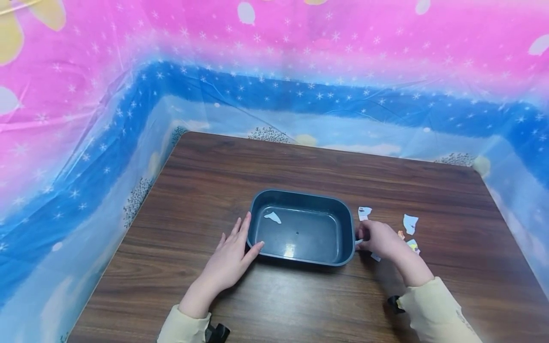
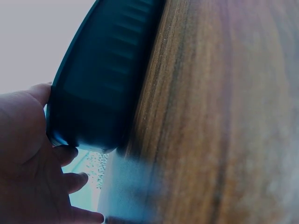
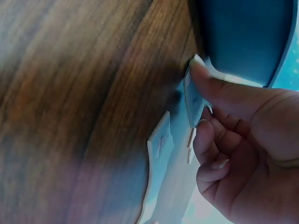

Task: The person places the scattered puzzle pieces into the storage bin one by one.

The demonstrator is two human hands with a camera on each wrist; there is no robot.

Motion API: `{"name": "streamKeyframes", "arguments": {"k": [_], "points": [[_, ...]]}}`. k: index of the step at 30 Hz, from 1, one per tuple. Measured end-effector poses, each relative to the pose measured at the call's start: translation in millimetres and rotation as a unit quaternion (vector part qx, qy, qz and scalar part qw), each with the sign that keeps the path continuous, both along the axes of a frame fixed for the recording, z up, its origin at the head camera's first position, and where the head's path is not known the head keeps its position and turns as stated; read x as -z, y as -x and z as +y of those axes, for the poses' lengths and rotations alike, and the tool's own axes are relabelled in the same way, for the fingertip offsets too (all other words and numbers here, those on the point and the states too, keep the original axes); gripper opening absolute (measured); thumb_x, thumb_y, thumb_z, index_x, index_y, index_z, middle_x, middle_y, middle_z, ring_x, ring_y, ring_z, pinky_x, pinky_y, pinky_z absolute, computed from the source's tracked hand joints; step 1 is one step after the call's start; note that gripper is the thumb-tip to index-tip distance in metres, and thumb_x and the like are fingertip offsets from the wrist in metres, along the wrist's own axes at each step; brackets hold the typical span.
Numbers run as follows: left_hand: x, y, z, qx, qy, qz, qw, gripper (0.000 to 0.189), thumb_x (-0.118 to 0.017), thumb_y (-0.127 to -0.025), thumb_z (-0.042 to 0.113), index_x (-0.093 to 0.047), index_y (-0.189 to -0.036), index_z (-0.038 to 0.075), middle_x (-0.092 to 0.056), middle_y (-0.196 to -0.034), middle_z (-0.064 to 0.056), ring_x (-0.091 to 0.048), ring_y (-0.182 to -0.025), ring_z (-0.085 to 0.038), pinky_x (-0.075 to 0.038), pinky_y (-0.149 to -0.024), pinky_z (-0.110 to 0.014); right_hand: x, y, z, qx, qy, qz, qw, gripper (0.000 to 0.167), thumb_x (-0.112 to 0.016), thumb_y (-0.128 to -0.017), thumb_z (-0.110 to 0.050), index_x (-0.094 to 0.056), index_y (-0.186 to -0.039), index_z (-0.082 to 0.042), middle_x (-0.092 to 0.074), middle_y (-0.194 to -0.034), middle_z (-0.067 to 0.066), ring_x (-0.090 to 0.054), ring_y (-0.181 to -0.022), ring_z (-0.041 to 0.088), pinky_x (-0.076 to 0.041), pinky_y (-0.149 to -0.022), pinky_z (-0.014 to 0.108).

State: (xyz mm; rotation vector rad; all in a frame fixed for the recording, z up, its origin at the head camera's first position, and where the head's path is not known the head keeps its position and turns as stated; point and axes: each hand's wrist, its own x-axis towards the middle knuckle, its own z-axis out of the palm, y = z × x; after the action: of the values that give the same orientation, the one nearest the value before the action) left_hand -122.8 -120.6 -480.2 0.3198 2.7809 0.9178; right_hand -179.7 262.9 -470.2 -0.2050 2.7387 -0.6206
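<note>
A dark grey plastic basin (image 1: 319, 260) stands on the table, with one white paper scrap (image 1: 273, 217) lying inside it near the left end. Against the basin's left end rests my left hand (image 1: 227, 264), thumb at the rim by the front corner and fingers extended along the side. In the left wrist view that hand touches the basin's outer wall (image 2: 98, 88). Beside the right end, my right hand (image 1: 381, 239) pinches a paper scrap (image 3: 194, 98) between thumb and fingers, low over the table. Another scrap (image 3: 161, 144) lies close by in the right wrist view.
Several torn scraps lie right of the basin: a white one (image 1: 410, 224), a yellow-patterned one (image 1: 413, 246), a small orange one (image 1: 401, 235), and one (image 1: 364, 212) behind my right hand. The wooden table (image 1: 326, 305) meets a pink and blue curtain (image 1: 300, 100) at back and left.
</note>
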Motion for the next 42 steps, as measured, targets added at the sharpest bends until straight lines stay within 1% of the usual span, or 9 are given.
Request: {"name": "streamKeyframes", "arguments": {"k": [4, 8, 12, 14, 21, 24, 30, 36, 42], "points": [[0.1, 0.7, -0.4, 0.000, 0.000, -0.002, 1.0000, 0.081, -0.045, -0.106, 0.051, -0.007, -0.164, 0.010, -0.017, -0.168, -0.010, -0.013, -0.155, -0.028, -0.013, -0.119, -0.065, -10.1, 3.4, 3, 0.016, 0.004, 0.011, 0.9998, 0.017, -0.075, -0.092, -0.013, -0.060, -0.087, -0.008, -0.060, -0.079, 0.004, -0.054, -0.073, 0.021, -0.045, -0.064, 0.036], [-0.2, 1.3, -0.9, 0.002, 0.000, -0.002, 1.0000, 0.080, -0.046, -0.107, 0.051, -0.007, -0.164, 0.010, -0.017, -0.168, -0.010, -0.012, -0.155, -0.028, -0.013, -0.119, -0.065, -30.5, 8.3, 0, 0.044, 0.014, 0.033, 0.9984, 0.009, -0.068, -0.097, -0.010, -0.062, -0.095, -0.004, -0.063, -0.086, 0.010, -0.058, -0.079, 0.026, -0.050, -0.069, 0.041], [-0.2, 1.9, -0.8, 0.002, 0.000, -0.002, 1.0000, 0.081, -0.046, -0.106, 0.051, -0.008, -0.164, 0.010, -0.017, -0.168, -0.010, -0.013, -0.155, -0.028, -0.013, -0.118, -0.065, -52.0, 11.8, -12, 0.076, 0.039, 0.058, 0.9946, 0.009, -0.064, -0.100, -0.011, -0.061, -0.102, -0.002, -0.065, -0.095, 0.014, -0.061, -0.087, 0.030, -0.052, -0.075, 0.045], [0.1, 2.1, -0.6, 0.001, 0.001, -0.002, 1.0000, 0.081, -0.046, -0.106, 0.051, -0.008, -0.164, 0.010, -0.017, -0.168, -0.010, -0.013, -0.155, -0.028, -0.014, -0.118, -0.066, -60.2, 13.9, -20, 0.086, 0.054, 0.065, 0.9926, 0.012, -0.063, -0.101, -0.014, -0.061, -0.105, -0.003, -0.065, -0.097, 0.015, -0.061, -0.088, 0.030, -0.052, -0.075, 0.044], [1.6, 2.2, 0.8, -0.003, 0.002, -0.005, 1.0000, 0.081, -0.046, -0.106, 0.053, -0.008, -0.164, 0.011, -0.017, -0.168, -0.010, -0.014, -0.155, -0.029, -0.014, -0.118, -0.065, -72.3, 25.6, -56, 0.079, 0.087, 0.074, 0.9903, 0.012, -0.063, -0.102, -0.014, -0.062, -0.105, -0.002, -0.066, -0.098, 0.014, -0.060, -0.088, 0.029, -0.051, -0.075, 0.042], [2.2, 2.0, 1.3, -0.003, 0.002, -0.006, 1.0000, 0.082, -0.046, -0.106, 0.053, -0.007, -0.165, 0.011, -0.017, -0.168, -0.009, -0.014, -0.155, -0.028, -0.014, -0.119, -0.065, -72.1, 30.6, -74, 0.068, 0.097, 0.075, 0.9902, 0.011, -0.065, -0.101, -0.014, -0.063, -0.103, -0.003, -0.067, -0.099, 0.014, -0.062, -0.089, 0.029, -0.052, -0.078, 0.043], [1.9, 1.8, 1.8, -0.003, 0.001, -0.005, 1.0000, 0.081, -0.046, -0.106, 0.053, -0.007, -0.165, 0.012, -0.017, -0.168, -0.009, -0.013, -0.155, -0.028, -0.013, -0.119, -0.064, -63.8, 35.7, -110, 0.069, 0.101, 0.056, 0.9909, 0.012, -0.071, -0.097, -0.019, -0.066, -0.097, -0.008, -0.069, -0.092, 0.008, -0.062, -0.080, 0.024, -0.050, -0.069, 0.037], [1.7, 1.5, 2.0, -0.007, 0.000, -0.005, 1.0000, 0.081, -0.046, -0.106, 0.052, -0.008, -0.165, 0.012, -0.018, -0.168, -0.011, -0.014, -0.154, -0.029, -0.014, -0.119, -0.065, -41.0, 38.2, -142, 0.074, 0.071, 0.030, 0.9942, 0.014, -0.077, -0.093, -0.021, -0.069, -0.087, -0.011, -0.067, -0.081, 0.003, -0.060, -0.070, 0.020, -0.048, -0.062, 0.033], [3.0, 0.3, 1.9, -0.011, -0.003, -0.008, 0.9999, 0.081, -0.046, -0.105, 0.053, -0.007, -0.165, 0.013, -0.020, -0.167, -0.012, -0.015, -0.155, -0.030, -0.014, -0.119, -0.065, -20.0, 38.0, -156, 0.068, 0.028, 0.011, 0.9972, 0.017, -0.079, -0.091, -0.020, -0.067, -0.080, -0.014, -0.064, -0.076, 0.000, -0.058, -0.066, 0.018, -0.046, -0.059, 0.033]]}}
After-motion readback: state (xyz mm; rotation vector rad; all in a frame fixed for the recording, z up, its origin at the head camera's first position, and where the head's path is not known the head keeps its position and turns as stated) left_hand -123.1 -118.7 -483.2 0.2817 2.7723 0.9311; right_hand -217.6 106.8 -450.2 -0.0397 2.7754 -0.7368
